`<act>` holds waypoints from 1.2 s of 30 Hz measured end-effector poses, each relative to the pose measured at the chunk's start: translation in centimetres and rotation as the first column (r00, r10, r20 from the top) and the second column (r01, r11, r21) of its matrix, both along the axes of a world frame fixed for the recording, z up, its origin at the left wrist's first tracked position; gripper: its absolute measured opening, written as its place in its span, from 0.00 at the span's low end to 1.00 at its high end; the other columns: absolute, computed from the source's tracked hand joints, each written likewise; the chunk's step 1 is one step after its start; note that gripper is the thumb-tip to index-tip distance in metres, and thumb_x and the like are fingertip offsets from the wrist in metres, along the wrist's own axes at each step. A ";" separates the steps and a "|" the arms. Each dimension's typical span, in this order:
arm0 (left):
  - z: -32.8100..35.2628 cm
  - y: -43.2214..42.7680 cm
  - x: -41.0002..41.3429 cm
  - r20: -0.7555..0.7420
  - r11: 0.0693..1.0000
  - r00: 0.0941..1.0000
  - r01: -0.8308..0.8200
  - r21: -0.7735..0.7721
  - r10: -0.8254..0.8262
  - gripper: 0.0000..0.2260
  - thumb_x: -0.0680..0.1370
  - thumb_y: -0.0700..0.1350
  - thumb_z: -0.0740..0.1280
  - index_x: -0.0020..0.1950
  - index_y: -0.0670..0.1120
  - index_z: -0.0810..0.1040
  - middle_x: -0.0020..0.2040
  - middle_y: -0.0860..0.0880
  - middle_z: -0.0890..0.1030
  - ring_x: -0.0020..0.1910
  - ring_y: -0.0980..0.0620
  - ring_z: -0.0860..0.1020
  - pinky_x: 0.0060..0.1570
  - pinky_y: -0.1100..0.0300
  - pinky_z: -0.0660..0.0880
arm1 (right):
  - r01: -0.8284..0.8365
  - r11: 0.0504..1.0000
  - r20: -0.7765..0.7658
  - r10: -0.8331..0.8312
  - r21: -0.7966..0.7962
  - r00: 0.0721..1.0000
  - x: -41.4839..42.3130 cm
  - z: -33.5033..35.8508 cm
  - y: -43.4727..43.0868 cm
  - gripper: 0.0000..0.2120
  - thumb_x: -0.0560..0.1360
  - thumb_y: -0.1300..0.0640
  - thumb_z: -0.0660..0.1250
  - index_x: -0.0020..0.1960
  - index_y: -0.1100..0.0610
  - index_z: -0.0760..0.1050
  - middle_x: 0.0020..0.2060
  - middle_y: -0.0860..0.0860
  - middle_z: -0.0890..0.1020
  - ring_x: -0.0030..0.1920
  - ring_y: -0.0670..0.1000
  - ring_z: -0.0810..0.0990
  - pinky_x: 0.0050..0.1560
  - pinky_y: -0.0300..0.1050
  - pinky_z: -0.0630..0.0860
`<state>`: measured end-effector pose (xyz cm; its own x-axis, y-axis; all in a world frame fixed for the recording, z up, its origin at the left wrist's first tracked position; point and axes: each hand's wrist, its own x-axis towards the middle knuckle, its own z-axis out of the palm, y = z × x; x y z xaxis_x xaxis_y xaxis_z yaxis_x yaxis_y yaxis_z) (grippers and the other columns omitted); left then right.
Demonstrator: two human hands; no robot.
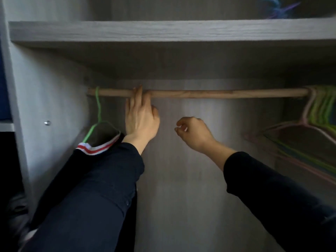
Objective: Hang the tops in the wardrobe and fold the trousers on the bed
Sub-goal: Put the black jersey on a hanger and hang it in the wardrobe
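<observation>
A wooden wardrobe rod (218,93) runs across under a grey shelf. At its left end hangs a green hanger (98,110) that carries a dark top with a red and white striped collar (98,147). My left hand (141,118) reaches up just right of that hanger, its straight fingers lying against the rod with the tips at its top. My right hand (193,132) hovers lower, in front of the back panel, with loosely curled fingers and nothing in it. No trousers or bed are in view.
Several bare hangers, green and pink (320,113), bunch at the rod's right end. The grey shelf (163,30) overhangs the rod, with a blurred blue and purple thing (278,8) on top. The wardrobe's side wall (45,99) stands close on the left.
</observation>
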<state>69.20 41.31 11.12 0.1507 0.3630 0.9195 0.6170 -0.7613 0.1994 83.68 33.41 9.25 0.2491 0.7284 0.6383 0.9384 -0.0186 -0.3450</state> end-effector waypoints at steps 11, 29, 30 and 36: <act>1.1 -8.5 14.9 -0.233 0.978 0.951 0.206 -0.012 -0.203 0.26 0.78 0.44 0.55 0.77 0.47 0.58 0.78 0.41 0.56 0.77 0.41 0.50 0.74 0.42 0.44 | 0.487 0.849 0.445 -0.523 0.204 0.727 13.7 0.7 -16.9 0.14 0.69 0.51 0.70 0.44 0.63 0.76 0.42 0.60 0.79 0.47 0.63 0.79 0.40 0.52 0.74; 0.6 -8.7 16.5 -0.271 0.990 0.958 0.118 0.079 -0.092 0.31 0.75 0.47 0.65 0.77 0.47 0.59 0.73 0.35 0.61 0.74 0.37 0.56 0.73 0.43 0.52 | 0.637 0.766 0.210 -0.611 -0.088 0.763 16.7 3.1 -20.8 0.08 0.77 0.60 0.63 0.54 0.62 0.73 0.47 0.57 0.78 0.49 0.61 0.78 0.45 0.52 0.74; 0.6 -8.7 16.5 -0.273 0.989 0.957 0.124 0.077 -0.099 0.32 0.75 0.47 0.65 0.77 0.47 0.59 0.73 0.34 0.61 0.74 0.36 0.56 0.73 0.42 0.52 | 0.604 0.791 0.106 -0.596 -0.092 0.796 16.6 3.5 -20.7 0.08 0.77 0.61 0.63 0.55 0.63 0.72 0.47 0.57 0.77 0.48 0.61 0.77 0.44 0.51 0.73; 0.9 -9.0 16.1 -0.301 0.990 0.945 0.138 0.007 -0.130 0.33 0.76 0.50 0.65 0.78 0.48 0.56 0.75 0.36 0.57 0.75 0.38 0.52 0.74 0.43 0.50 | 0.466 0.885 -0.310 -0.444 -0.003 0.841 16.1 4.2 -19.7 0.14 0.74 0.61 0.59 0.58 0.64 0.74 0.51 0.59 0.77 0.52 0.61 0.77 0.51 0.50 0.75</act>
<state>85.33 32.33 11.99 0.4656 0.2961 0.8340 0.5372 -0.8435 -0.0004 99.79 13.71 13.50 0.7250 0.4435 0.5270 0.6850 -0.3839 -0.6192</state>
